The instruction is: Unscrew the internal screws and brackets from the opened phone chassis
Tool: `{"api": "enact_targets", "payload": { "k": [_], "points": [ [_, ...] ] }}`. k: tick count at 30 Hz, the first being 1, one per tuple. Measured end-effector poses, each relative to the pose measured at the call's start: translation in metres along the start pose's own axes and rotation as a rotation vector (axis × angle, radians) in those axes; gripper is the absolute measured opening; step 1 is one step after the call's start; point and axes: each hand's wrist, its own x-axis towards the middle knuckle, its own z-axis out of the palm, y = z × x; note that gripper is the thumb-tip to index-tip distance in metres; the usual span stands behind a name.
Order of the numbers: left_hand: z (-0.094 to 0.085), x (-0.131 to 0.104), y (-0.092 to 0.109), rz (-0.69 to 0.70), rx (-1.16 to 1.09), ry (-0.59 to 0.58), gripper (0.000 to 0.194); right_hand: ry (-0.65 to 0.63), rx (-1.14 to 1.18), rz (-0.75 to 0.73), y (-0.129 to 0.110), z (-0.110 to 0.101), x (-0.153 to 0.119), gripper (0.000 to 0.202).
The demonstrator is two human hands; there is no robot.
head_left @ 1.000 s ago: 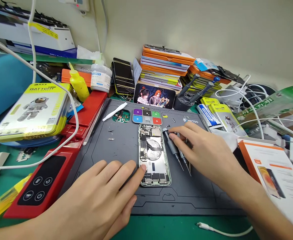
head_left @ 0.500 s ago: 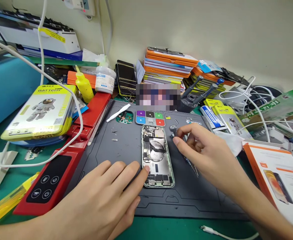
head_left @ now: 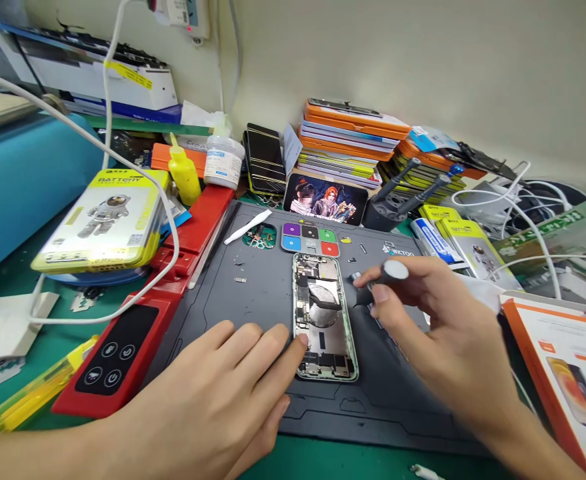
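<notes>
An opened smartphone [head_left: 329, 340] lies face up, its screen off and inner parts bare. A dark flex cable or strip stands out over its round coil. My left hand [head_left: 223, 387] comes from the lower left, fingers stretched, one fingertip touching the phone's left edge; its thumb is partly tucked beneath. To the right of the phone, my right hand [head_left: 423, 320] grips a precision screwdriver [head_left: 394, 271] with a round light cap; its tip is hidden or blurred. Another tool's metal end [head_left: 355, 276] shows beside those fingers on the grey mat [head_left: 373, 407].
Left of the phone lie a white spudger [head_left: 247, 227], a small metal part [head_left: 241, 280] and a red device [head_left: 115, 360]. Behind it are a colored-square tray [head_left: 311, 239], a lit phone [head_left: 325, 198] and a screwdriver holder [head_left: 385, 213]. A white-orange box [head_left: 547, 333] stands right.
My right hand has picked up the screwdriver from the mat and raised it. My left hand keeps its place at the phone's edge. The whole view has shifted slightly.
</notes>
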Motion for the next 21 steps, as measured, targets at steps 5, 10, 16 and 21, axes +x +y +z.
{"api": "enact_targets", "payload": {
  "k": [5, 10, 16, 21],
  "points": [
    [0.000, -0.001, -0.002, 0.012, -0.013, -0.021, 0.045, 0.177, 0.258, -0.026, -0.016, 0.007, -0.005, 0.019],
    [-0.003, -0.003, -0.004, 0.077, 0.025, 0.041, 0.040, -0.025, 0.306, -0.035, -0.019, 0.019, -0.012, 0.021],
    [-0.014, -0.005, -0.009, 0.232, -0.006, 0.033, 0.034, -0.304, 0.271, -0.164, -0.019, 0.031, -0.012, 0.026],
    [-0.013, -0.006, -0.008, 0.215, -0.127, 0.012, 0.022, -0.358, 0.250, -0.214, -0.019, 0.032, -0.011, 0.031]
  ]
}}
